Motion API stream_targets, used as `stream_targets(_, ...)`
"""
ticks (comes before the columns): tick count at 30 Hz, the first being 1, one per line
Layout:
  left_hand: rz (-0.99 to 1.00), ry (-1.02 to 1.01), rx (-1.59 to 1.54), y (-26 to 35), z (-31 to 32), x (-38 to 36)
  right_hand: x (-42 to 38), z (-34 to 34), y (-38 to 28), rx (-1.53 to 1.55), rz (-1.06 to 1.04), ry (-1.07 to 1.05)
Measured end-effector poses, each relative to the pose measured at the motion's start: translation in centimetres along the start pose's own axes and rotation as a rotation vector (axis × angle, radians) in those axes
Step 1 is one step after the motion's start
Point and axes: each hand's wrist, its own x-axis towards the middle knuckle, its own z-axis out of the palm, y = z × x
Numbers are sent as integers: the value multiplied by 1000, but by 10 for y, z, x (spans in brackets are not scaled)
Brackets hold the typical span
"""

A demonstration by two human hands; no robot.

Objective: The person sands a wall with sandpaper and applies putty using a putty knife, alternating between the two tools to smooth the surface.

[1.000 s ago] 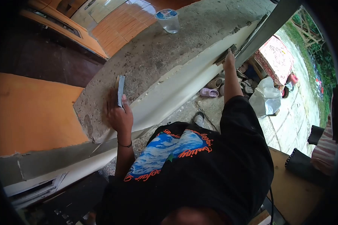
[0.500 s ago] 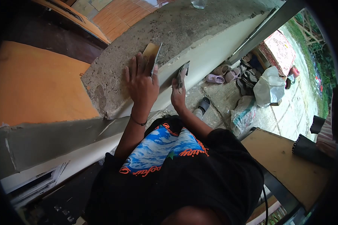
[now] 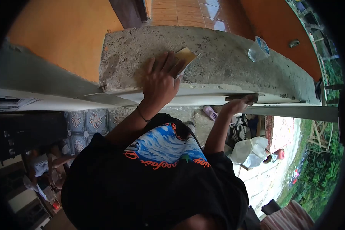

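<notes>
The left hand (image 3: 159, 84) lies over the front edge of the concrete ledge (image 3: 130, 50), fingers spread and only slightly bent across a thin tan sheet (image 3: 186, 56), thumb along its side, so that the sheet is grasped between them. The sheet is flat and straight-edged, and sits above the middle of the ledge, its far corner pointing toward the back edge. The right hand (image 3: 235, 106) is closed round a dark, flat tool (image 3: 251, 99), which is against the smooth white face (image 3: 191, 99) just below the front edge, right of the middle; the tool's exact form is hard to make out. The ledge top is grey, rough and pitted, with a crumbly lip. A clear plastic cup (image 3: 258, 51) with a blue-printed top stands toward its right end, near the back edge, beyond which glossy orange-brown tiles (image 3: 191, 11) show.
</notes>
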Motion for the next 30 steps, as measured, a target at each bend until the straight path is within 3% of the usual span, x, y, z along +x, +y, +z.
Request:
stream_targets(2,6,8,-53,2,4,-1,52,-19,13,-237,14,24)
stream_targets(4,-30,4,-39,3,6,-3,81,-21,-42,91,382,137)
stream_targets(5,-17,4,-41,2,7,-3,127,-46,24,113,333,85)
stream_targets(9,-25,-3,-11,3,7,-3,210,-84,81,311,436,21)
stream_targets(11,-10,7,11,3,9,-3,232,-115,129,477,635,-156)
stream_targets(14,23,16,33,0,13,-5,187,-99,142,419,726,-78)
stream_targets(16,43,11,28,-1,12,-3,141,-83,175,550,704,-130)
stream_targets(20,88,-6,31,-3,9,-5,13,-32,81,332,828,-75)
stream_targets(24,176,-8,-10,-16,6,-8,-73,-3,32,305,701,-254)
stream_targets(27,254,-74,-114,-26,3,-4,-135,15,6,249,352,-351)
stream_targets(30,321,-49,-166,-32,-1,-6,-180,36,-82,80,-31,-414)
